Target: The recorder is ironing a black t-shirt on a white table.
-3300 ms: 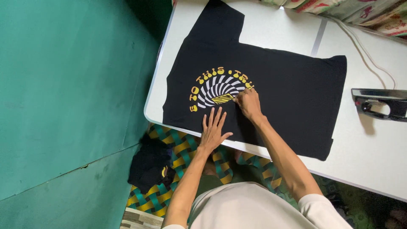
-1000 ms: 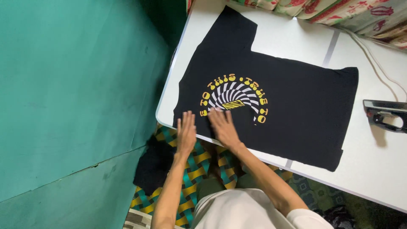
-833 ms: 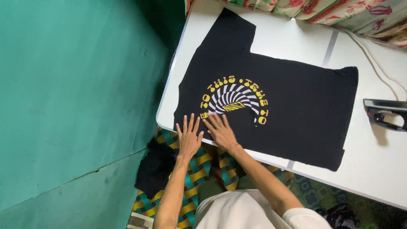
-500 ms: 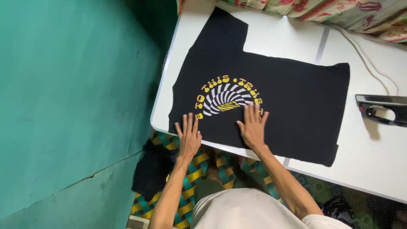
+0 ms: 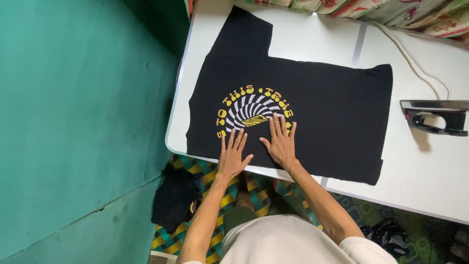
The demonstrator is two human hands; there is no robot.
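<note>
Both hands pressing flat on a black shirt on a white table.
The left hand (image 5: 231, 156) is lying open, fingers spread, beside the right hand (image 5: 280, 141), likewise spread, on the shirt (image 5: 332, 117); an iron (image 5: 432, 116) is sitting on the table (image 5: 430, 171) at far right.

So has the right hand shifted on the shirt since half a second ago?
Yes. The right hand slid toward the left hand, and against the shirt's yellow print its fingertips now reach further into the arc.
</note>
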